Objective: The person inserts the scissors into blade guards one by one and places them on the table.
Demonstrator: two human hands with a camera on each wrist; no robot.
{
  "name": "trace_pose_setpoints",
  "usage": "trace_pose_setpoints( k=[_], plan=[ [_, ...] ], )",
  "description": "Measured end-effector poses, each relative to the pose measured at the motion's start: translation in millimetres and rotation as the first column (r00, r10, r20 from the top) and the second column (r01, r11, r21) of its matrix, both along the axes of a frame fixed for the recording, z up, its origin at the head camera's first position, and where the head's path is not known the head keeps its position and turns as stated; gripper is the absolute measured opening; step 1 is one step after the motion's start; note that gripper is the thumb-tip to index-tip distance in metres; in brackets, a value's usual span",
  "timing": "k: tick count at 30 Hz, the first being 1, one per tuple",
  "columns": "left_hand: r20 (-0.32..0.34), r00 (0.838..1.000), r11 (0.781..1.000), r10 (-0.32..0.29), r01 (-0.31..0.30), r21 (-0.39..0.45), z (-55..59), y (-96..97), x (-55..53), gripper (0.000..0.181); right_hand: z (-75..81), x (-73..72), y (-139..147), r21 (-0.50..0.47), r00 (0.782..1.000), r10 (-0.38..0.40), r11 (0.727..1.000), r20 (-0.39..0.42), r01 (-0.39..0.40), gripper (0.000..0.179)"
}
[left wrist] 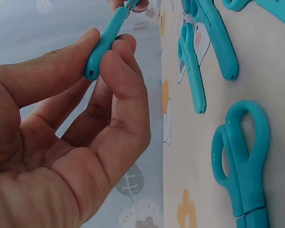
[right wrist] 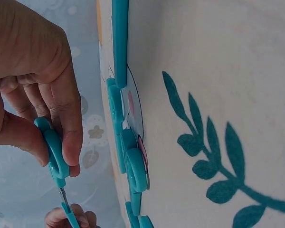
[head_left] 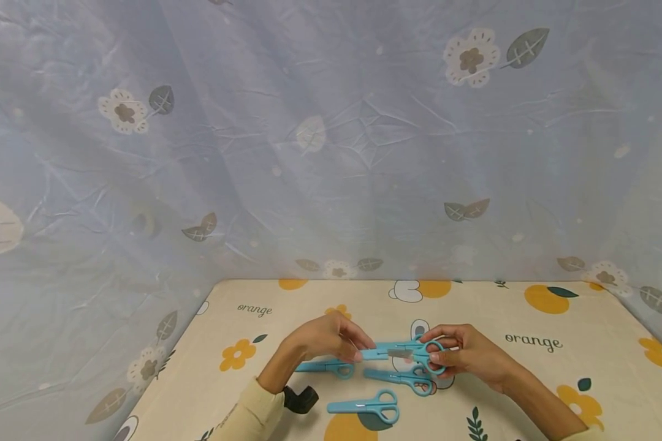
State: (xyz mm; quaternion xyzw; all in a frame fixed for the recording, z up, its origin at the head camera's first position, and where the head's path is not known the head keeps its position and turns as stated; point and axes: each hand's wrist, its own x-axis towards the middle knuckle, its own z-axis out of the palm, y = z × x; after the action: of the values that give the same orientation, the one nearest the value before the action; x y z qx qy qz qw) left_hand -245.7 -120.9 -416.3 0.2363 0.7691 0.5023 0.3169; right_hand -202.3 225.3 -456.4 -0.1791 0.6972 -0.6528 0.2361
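Above the table, my right hand (head_left: 471,355) holds a pair of light blue scissors (right wrist: 56,149) by the finger loops. My left hand (head_left: 327,337) pinches the blue blade cover (left wrist: 107,42) between thumb and fingers. A stretch of bare metal blade (head_left: 400,353) shows between cover and handles, so the cover sits only partly over it. Several matching covered scissors lie on the cloth under and around the hands: one pair at the front (head_left: 358,407), one below the held pair (head_left: 391,375), one by the left wrist (head_left: 322,367), and another just behind, partly hidden.
A cream tablecloth (head_left: 529,380) printed with oranges, flowers and leaves covers the table. Pale grey-blue patterned sheeting (head_left: 331,184) hangs behind it and along the sides. A black strap piece (head_left: 300,400) sits at the left wrist.
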Motion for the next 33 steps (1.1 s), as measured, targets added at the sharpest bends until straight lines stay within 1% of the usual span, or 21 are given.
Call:
trace_pose_setpoints(
  k=[3, 7, 16, 26, 29, 33],
  plan=[
    [0.015, 1.000, 1.000, 0.001, -0.002, 0.007, -0.1, 1.6, 0.7, 0.027, 0.5, -0.1, -1, 0.005, 1.000, 0.004, 1.000, -0.007, -0.004, 0.047],
    [0.019, 1.000, 1.000, 0.000, 0.000, 0.009, -0.3, 5.1, 1.3, 0.026, 1.4, 0.2, -3, 0.013, 1.000, 0.007, 1.000, -0.014, -0.007, 0.046],
    [0.026, 0.999, 0.999, -0.035, 0.034, 0.031, -1.7, 11.7, 0.9, 0.029, 2.8, 0.2, -7, 0.030, 1.000, -0.004, 1.000, -0.019, 0.005, 0.046],
    [0.049, 0.999, 0.999, -0.010, 0.008, 0.039, -7.0, 14.3, 2.1, 0.027, -1.3, -0.4, -13, 0.055, 0.999, -0.015, 0.998, -0.030, 0.016, 0.047],
    [0.041, 0.999, 1.000, -0.001, 0.000, 0.031, -8.4, 15.3, 2.0, 0.027, -2.1, -0.8, -14, 0.063, 0.999, -0.017, 0.998, -0.038, 0.020, 0.045],
    [0.011, 1.000, 1.000, 0.014, -0.014, 0.023, -10.4, 18.0, 3.4, 0.029, -3.3, -0.8, -14, 0.071, 0.997, -0.019, 0.997, -0.073, 0.024, 0.042]
  ],
)
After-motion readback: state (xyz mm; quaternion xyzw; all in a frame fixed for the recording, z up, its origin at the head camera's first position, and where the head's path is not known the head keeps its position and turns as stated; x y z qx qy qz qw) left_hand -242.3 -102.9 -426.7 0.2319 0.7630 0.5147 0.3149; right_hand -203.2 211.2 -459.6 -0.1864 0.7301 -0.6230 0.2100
